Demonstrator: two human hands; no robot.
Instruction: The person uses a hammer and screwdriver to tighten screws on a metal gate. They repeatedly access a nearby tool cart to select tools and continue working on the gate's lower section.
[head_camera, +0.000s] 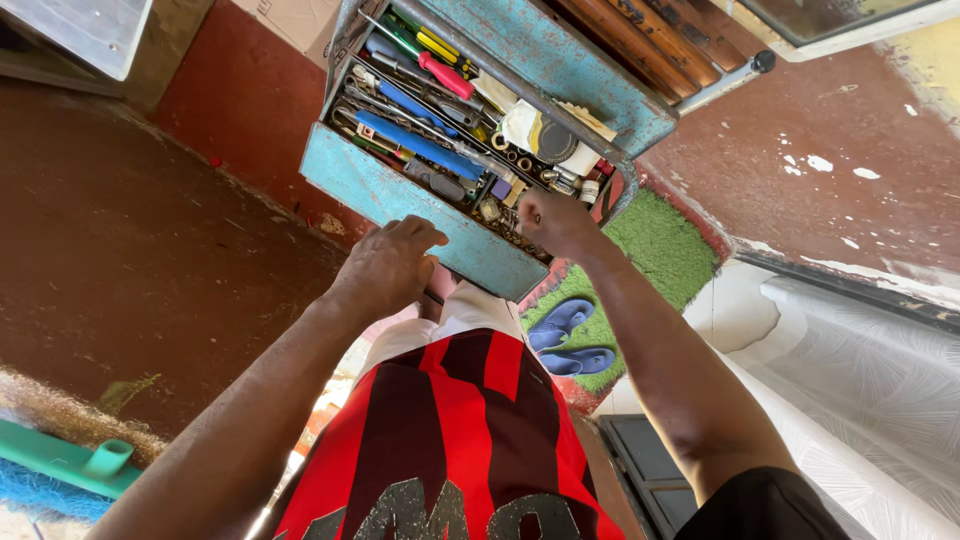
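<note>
At upper centre, the blue metal toolbox (420, 205) sits packed with screwdrivers (440, 70) and sockets; it likely handles heavy and rigid. The left hand (385, 265) curls over its near wall, a sound hold; the right hand (550, 220) reaches inside, fingers closed, contents unclear.

- You're at a home doorway, on a worn red-painted floor (120, 240) with flaking patches.
- A green doormat (660, 245) holds a pair of blue sandals (570, 340), beside a door frame (850, 275).
- The open blue toolbox (400, 195), crammed with screwdrivers (445, 75) and wrenches, suggests household repair work.
</note>
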